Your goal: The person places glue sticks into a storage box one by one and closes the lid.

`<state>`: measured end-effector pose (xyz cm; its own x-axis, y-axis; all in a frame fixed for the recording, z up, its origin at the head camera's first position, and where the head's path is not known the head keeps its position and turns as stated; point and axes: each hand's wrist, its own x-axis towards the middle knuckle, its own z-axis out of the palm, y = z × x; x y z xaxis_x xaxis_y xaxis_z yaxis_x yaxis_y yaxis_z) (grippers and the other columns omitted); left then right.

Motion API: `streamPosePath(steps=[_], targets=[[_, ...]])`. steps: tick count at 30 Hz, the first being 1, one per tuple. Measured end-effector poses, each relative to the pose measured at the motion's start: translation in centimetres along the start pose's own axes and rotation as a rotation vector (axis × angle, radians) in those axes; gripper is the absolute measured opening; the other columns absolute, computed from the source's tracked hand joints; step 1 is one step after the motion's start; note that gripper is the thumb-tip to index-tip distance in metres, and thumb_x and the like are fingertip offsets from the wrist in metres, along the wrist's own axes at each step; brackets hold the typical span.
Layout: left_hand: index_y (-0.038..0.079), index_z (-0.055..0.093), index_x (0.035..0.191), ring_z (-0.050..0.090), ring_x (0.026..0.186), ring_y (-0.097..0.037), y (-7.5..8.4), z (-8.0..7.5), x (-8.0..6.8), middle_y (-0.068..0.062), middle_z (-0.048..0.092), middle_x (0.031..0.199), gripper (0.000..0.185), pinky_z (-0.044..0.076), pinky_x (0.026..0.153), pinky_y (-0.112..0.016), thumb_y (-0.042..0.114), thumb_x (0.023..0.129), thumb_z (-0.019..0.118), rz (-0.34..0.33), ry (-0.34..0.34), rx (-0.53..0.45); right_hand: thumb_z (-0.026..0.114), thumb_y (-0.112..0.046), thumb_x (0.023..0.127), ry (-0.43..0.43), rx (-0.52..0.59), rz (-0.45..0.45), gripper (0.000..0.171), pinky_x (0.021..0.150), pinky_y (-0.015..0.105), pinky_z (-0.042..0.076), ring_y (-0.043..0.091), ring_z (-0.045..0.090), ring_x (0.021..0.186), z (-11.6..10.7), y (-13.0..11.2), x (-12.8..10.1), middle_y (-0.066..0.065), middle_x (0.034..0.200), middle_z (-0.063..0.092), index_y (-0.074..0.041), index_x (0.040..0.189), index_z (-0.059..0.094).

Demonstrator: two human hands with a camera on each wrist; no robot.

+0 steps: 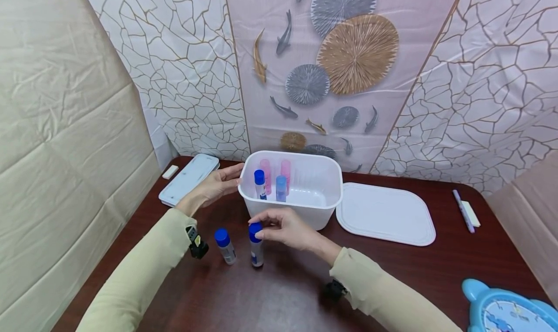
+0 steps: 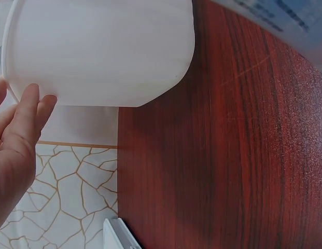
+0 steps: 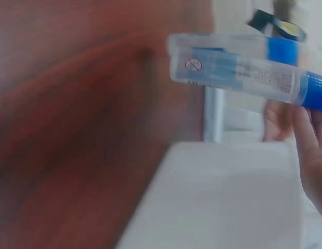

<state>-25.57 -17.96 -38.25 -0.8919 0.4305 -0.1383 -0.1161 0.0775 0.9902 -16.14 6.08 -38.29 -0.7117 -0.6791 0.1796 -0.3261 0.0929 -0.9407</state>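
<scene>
My right hand pinches the blue cap of a clear glue stick, which stands upright in front of a white plastic bin. Just left of it is a second blue-capped glue stick, apart from both hands. With extended fingers, my left hand touches the bin's left side at the rim; the left wrist view shows its fingertips against the outer wall. Inside the bin stand a blue-capped glue stick, a light blue stick and two pink sticks, one partly hidden.
A white lid lies right of the bin. At the back left are a pale flat case and a small white block. A pen lies far right, and a blue clock sits at the front right corner.
</scene>
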Motion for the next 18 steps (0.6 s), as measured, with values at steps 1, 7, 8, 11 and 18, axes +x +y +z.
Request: streamPosePath(steps=[1, 7, 8, 11, 18], targets=[[0.006, 0.027, 0.148, 0.037, 0.135, -0.031, 0.0, 0.0, 0.0, -0.013, 0.031, 0.152, 0.058, 0.042, 0.102, -0.034, 0.003, 0.095, 0.051, -0.003, 0.004, -0.001, 0.067, -0.003, 0.085, 0.007, 0.011, 0.003, 0.030, 0.081, 0.025, 0.055, 0.013, 0.064, 0.090, -0.4, -0.5, -0.1, 0.021, 0.105, 0.067, 0.006, 0.114, 0.063], [0.006, 0.025, 0.149, 0.035, 0.136, -0.029, 0.0, 0.0, 0.1, -0.013, 0.029, 0.153, 0.059, 0.042, 0.102, -0.033, 0.003, 0.096, 0.051, -0.008, -0.002, -0.002, 0.066, -0.004, 0.087, 0.103, 0.063, 0.001, 0.030, 0.081, 0.025, 0.055, 0.012, 0.063, 0.090, -3.4, -3.7, -0.7, 0.019, 0.101, 0.067, 0.008, 0.114, 0.061], [0.006, 0.025, 0.149, 0.035, 0.136, -0.029, 0.0, 0.0, 0.1, -0.013, 0.029, 0.153, 0.059, 0.042, 0.102, -0.033, 0.003, 0.095, 0.051, -0.008, -0.002, -0.001, 0.065, -0.004, 0.087, 0.130, 0.075, 0.003, 0.030, 0.081, 0.025, 0.055, 0.011, 0.063, 0.089, -4.0, -4.2, -0.7, 0.015, 0.100, 0.068, 0.008, 0.114, 0.061], [0.007, 0.026, 0.149, 0.035, 0.136, -0.029, 0.1, 0.0, 0.1, -0.012, 0.029, 0.153, 0.060, 0.042, 0.102, -0.033, 0.004, 0.095, 0.052, -0.012, 0.003, 0.004, 0.064, -0.002, 0.087, 0.224, 0.094, -0.010, 0.029, 0.080, 0.025, 0.055, 0.009, 0.063, 0.086, -6.1, -5.5, -1.0, 0.003, 0.096, 0.069, 0.009, 0.114, 0.060], [0.007, 0.026, 0.149, 0.035, 0.136, -0.029, 0.1, 0.1, 0.0, -0.012, 0.029, 0.153, 0.060, 0.040, 0.104, -0.035, 0.005, 0.095, 0.053, -0.017, 0.010, 0.000, 0.061, 0.001, 0.089, 0.441, 0.166, -0.041, 0.025, 0.079, 0.021, 0.054, 0.007, 0.063, 0.083, -11.1, -5.5, -1.2, -0.006, 0.093, 0.067, -0.018, 0.103, 0.067]])
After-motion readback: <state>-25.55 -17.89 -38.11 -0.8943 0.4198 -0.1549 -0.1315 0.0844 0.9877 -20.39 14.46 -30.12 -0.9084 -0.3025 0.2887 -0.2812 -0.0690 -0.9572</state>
